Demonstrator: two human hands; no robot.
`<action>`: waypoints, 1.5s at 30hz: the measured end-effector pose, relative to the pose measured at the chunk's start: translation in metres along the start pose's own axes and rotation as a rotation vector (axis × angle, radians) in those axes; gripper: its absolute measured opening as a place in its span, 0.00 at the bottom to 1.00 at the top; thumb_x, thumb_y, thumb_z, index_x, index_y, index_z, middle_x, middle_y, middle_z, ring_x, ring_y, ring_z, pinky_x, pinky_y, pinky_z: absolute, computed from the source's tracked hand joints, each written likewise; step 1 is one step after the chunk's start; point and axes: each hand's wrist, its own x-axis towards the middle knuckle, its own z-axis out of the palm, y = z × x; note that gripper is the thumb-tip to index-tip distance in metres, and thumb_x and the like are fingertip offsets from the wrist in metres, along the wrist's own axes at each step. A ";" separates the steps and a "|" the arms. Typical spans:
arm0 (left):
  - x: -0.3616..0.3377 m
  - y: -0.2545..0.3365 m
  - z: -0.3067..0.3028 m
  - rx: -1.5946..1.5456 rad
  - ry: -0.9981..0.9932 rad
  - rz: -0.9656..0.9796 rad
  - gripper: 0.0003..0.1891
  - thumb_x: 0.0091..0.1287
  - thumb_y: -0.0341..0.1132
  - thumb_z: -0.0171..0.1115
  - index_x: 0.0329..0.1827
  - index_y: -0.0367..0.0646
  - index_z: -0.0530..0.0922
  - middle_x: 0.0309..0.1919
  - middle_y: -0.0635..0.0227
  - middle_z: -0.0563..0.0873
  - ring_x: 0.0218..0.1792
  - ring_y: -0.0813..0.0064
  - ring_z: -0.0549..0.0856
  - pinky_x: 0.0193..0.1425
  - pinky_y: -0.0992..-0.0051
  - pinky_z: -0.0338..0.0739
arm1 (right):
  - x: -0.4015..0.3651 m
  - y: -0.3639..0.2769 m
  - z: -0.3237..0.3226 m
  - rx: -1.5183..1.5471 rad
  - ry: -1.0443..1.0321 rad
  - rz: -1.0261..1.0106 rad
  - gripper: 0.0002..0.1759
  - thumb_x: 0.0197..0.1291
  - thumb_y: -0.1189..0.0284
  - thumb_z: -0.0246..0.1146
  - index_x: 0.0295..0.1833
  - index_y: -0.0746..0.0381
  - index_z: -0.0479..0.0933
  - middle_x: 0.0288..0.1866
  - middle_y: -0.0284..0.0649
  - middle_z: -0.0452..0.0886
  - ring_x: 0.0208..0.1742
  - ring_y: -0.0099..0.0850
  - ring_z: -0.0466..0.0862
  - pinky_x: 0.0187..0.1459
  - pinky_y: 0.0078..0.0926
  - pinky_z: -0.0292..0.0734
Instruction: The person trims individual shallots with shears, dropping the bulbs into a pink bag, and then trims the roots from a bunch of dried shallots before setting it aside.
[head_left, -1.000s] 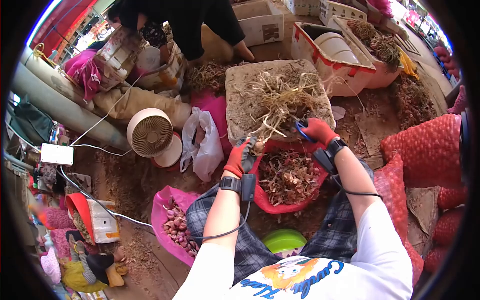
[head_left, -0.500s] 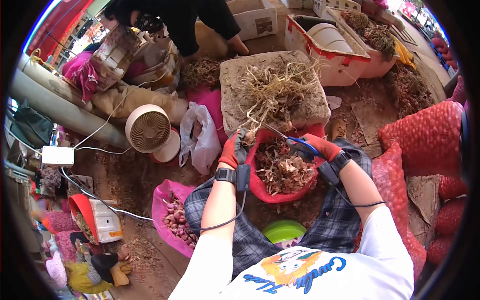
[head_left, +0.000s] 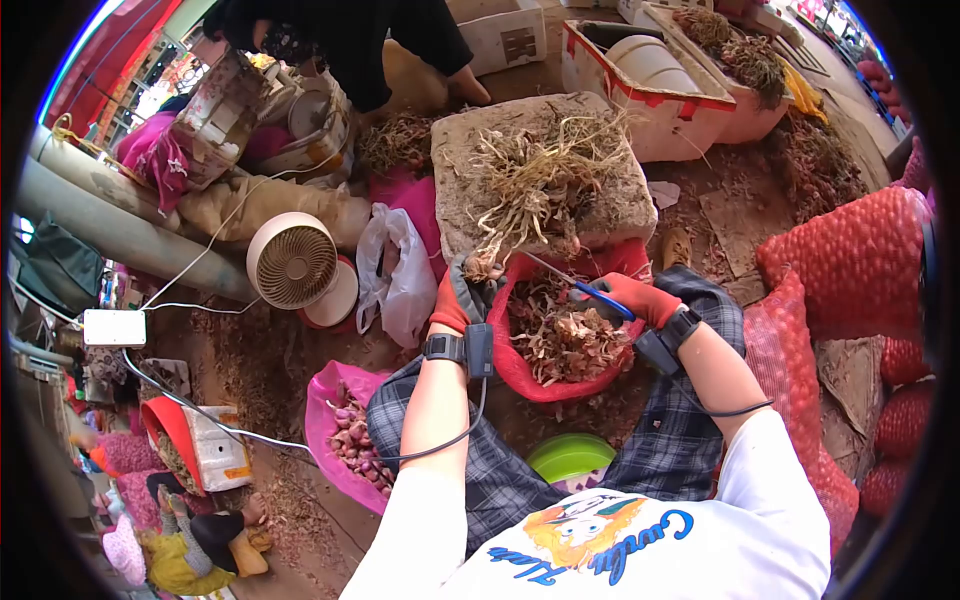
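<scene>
My left hand (head_left: 466,294), in a red and grey glove, is closed at the root end of a dried shallot bunch (head_left: 487,263). The bunch's long straw-like stalks (head_left: 545,170) trail over a dirt-caked foam block (head_left: 447,205). In my right hand (head_left: 640,300), also gloved, are scissors (head_left: 603,298) with blue handles, their blades pointing up-left toward the bunch. The blades look slightly apart from the bulbs. Below the scissors, a red plastic bag (head_left: 510,368) holds dry skins and trimmings (head_left: 570,340).
A pink bag (head_left: 322,410) of shallots sits by my left knee, near a green basin (head_left: 570,455). A fan (head_left: 293,260) and white plastic bag (head_left: 395,270) stand left. Full red net sacks (head_left: 845,265) line the right. People are at the top and lower left.
My left hand has shifted slightly down and left, showing more of the bulbs. My right hand and the scissors have turned a little, and the whole view has shifted slightly.
</scene>
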 end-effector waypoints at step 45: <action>-0.025 -0.004 0.015 1.213 0.296 0.344 0.18 0.57 0.37 0.68 0.48 0.37 0.78 0.40 0.61 0.85 0.40 0.71 0.82 0.49 0.72 0.74 | -0.007 -0.025 -0.015 -0.681 0.371 -0.099 0.34 0.49 0.38 0.62 0.30 0.63 0.83 0.17 0.43 0.75 0.21 0.31 0.76 0.29 0.36 0.68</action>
